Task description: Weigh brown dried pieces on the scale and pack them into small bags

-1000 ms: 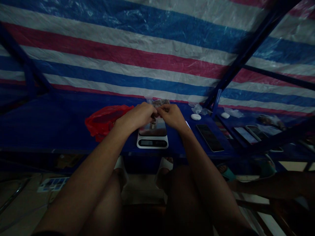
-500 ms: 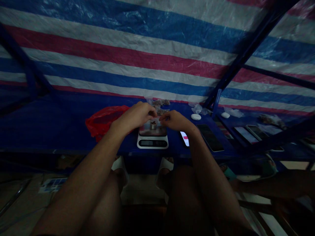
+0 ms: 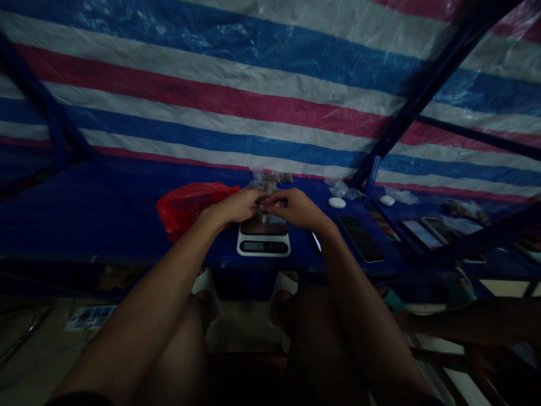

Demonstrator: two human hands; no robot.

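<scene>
A small white kitchen scale [image 3: 262,241] with a dark display sits at the near edge of a blue table [image 3: 93,220]. A small round metal piece [image 3: 264,216] stands on its steel platform. My left hand [image 3: 235,206] and my right hand [image 3: 293,206] meet just above that piece, fingertips pinched together over it. What the fingers pinch is too small and dark to make out. Behind the hands lie small clear bags [image 3: 270,179] with brown contents.
A red plastic bag [image 3: 188,204] lies left of the scale. A dark phone [image 3: 360,237] and more phones [image 3: 422,231] lie to the right, with two small white oval cases [image 3: 337,201]. A striped tarp [image 3: 270,96] hangs behind. Another person's arm [image 3: 465,324] reaches in at lower right.
My hands spread slightly apart half a second ago, uncovering a lit phone screen beside the scale. They have come together again over the metal piece, and my right wrist covers most of that screen.
</scene>
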